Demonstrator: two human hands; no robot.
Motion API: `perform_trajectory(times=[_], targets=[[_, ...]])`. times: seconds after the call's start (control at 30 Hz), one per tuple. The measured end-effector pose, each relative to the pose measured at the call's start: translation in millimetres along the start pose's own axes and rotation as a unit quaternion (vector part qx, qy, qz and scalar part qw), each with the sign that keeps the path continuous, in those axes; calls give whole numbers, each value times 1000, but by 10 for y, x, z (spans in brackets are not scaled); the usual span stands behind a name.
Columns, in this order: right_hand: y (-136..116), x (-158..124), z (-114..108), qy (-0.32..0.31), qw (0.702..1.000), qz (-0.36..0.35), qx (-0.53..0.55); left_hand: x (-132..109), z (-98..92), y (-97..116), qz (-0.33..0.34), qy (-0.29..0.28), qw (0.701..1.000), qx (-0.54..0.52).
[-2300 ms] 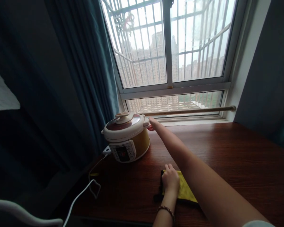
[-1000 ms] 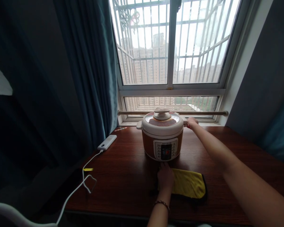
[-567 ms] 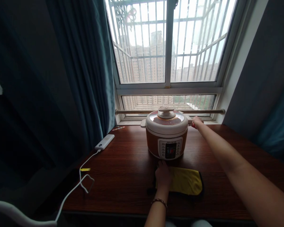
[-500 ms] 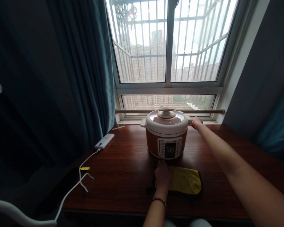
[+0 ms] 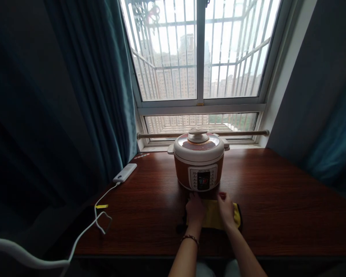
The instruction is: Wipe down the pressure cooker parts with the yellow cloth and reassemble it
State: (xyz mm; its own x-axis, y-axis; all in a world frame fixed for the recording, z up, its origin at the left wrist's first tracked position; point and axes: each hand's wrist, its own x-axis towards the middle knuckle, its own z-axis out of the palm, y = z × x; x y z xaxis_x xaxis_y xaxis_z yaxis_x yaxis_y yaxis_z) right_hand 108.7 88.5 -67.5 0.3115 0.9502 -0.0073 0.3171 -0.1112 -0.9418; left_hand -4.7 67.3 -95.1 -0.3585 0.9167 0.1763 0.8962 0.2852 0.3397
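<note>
A folded yellow cloth (image 5: 211,217) with dark edging lies near the table's front, just before a brown and cream electric pressure cooker (image 5: 181,169). My left hand (image 5: 195,211) rests over the cloth's left end, its fingers bent at the far edge close to the cooker's base. Over the right part of the cloth is my right hand (image 5: 226,209), with fingers curled together. A small red spot shows at its fingertips; what it is cannot be made out. The cooker stands upright with its lid on and its display panel facing me, touched by neither hand.
On the left of the wooden table (image 5: 150,215) lies a white power bank (image 5: 125,173) with a white cable (image 5: 83,235) plugged in. A yellow strip (image 5: 102,206) is beside the cable. Behind the cooker are a horizontal rod (image 5: 248,133) and a barred window; a blue curtain (image 5: 103,96) hangs left.
My right hand has let go of the cooker's right handle and come back toward me, over the cloth. My left hand stays at the cloth's left end. The view has shifted slightly.
</note>
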Motion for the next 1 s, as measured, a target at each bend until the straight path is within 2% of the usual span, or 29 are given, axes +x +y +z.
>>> perform_trajectory(times=[0.1, 0.2, 0.27, 0.4, 0.53, 0.63, 0.73, 0.8, 0.87, 0.93, 1.0], targets=[[200, -401, 88, -40, 992, -67, -95, 10, -16, 8, -16, -2, 1000, -25], [216, -562, 204, -62, 945, -141, -289, 43, -39, -10, -42, -1, 997, -64], [203, -619, 290, -62, 915, -157, -367, 64, -57, -48, -58, 1, 993, -99], [207, -721, 425, -57, 887, -166, -426, 40, -111, -167, -39, -2, 980, -195], [212, -723, 482, -58, 885, -176, -427, -14, -298, -295, 12, 30, 957, -287], [187, -657, 489, -70, 890, -192, -409, 105, -643, -347, 30, 89, 942, -322], [157, -610, 488, -68, 891, -199, -402, 438, -1178, -234, 58, 157, 930, -329], [147, -603, 491, -57, 891, -201, -403, 744, -1564, -18, 107, 224, 921, -299], [145, -600, 494, -51, 891, -200, -404, 1074, -1884, 289, 168, 282, 919, -219], [146, -588, 492, -50, 893, -197, -401, 1393, -2079, 621, 217, 293, 923, -124], [143, -564, 481, -49, 897, -193, -395, 1678, -2133, 903, 220, 248, 943, -20]])
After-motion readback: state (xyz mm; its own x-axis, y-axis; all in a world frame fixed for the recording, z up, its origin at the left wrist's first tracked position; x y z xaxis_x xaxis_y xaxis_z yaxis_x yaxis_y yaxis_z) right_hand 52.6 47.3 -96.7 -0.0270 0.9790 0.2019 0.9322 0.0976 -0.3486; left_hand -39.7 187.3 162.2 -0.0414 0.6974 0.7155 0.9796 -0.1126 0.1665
